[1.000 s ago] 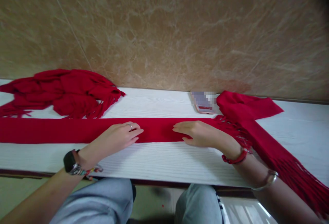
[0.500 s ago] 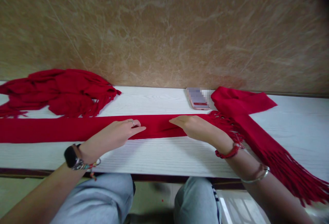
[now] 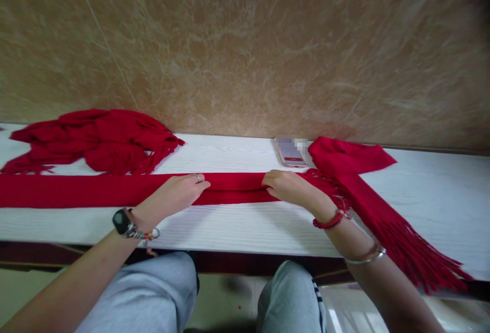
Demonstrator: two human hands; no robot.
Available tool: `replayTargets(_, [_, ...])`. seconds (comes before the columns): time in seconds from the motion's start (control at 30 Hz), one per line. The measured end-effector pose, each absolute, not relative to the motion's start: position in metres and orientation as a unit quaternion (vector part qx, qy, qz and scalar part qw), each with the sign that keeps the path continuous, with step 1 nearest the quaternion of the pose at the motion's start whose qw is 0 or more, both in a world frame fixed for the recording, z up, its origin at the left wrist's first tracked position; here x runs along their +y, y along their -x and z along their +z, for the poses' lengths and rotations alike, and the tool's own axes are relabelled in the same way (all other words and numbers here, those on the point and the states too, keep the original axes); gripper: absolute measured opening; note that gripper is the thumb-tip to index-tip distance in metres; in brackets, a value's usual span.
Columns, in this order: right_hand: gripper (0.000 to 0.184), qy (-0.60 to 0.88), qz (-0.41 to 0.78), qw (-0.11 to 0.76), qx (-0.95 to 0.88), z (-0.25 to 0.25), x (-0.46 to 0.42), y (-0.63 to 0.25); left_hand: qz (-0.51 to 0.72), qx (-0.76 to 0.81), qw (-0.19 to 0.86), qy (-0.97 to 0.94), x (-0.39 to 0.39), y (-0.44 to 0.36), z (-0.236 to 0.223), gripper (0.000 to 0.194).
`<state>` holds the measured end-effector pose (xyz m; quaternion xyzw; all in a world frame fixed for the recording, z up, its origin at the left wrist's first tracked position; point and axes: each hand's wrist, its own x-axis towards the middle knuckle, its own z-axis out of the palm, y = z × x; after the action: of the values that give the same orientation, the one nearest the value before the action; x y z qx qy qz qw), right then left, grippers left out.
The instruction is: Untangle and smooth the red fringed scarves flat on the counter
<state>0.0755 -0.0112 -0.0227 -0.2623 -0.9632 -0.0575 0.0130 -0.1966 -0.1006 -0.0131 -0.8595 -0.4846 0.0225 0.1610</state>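
Observation:
A long red scarf (image 3: 88, 190) lies flat across the white table (image 3: 237, 226), its fringe at the right end. My left hand (image 3: 186, 190) pinches its middle stretch, thumb and fingers together on the cloth. To the right, my right hand (image 3: 285, 186) grips the same scarf with curled fingers. Between both hands a raised lengthwise fold runs along the fabric. My palms face down, so the fingertips are partly hidden.
A crumpled red scarf (image 3: 99, 142) sits at the back left. Another folded red scarf (image 3: 367, 195) lies at the right, its fringe hanging over the front edge. A phone (image 3: 291, 152) rests near the marbled wall (image 3: 237, 62).
Both hands have closed from outstretched fingers onto the scarf, and a lengthwise fold now stands between them. The camera has tilted up slightly, showing more wall.

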Motion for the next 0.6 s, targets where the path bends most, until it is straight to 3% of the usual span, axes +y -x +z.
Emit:
replayTargets(0.23, [0.016,0.25,-0.078,0.069,-0.963,-0.012,-0.014,-0.088,0.037,-0.477,0.159,0.864,-0.11,0.201,-0.008,0.026])
replayTargets(0.37, [0.018,0.216,-0.108,0.063,-0.968,-0.031,-0.018,-0.099,0.062,-0.463,0.144,0.873,-0.111,0.202,-0.016,0.032])
replayTargets(0.6, [0.024,0.194,-0.129,0.135,-0.963,-0.051,-0.017,-0.119,0.066,-0.435,0.163,0.883,-0.11,0.21,-0.021,0.03])
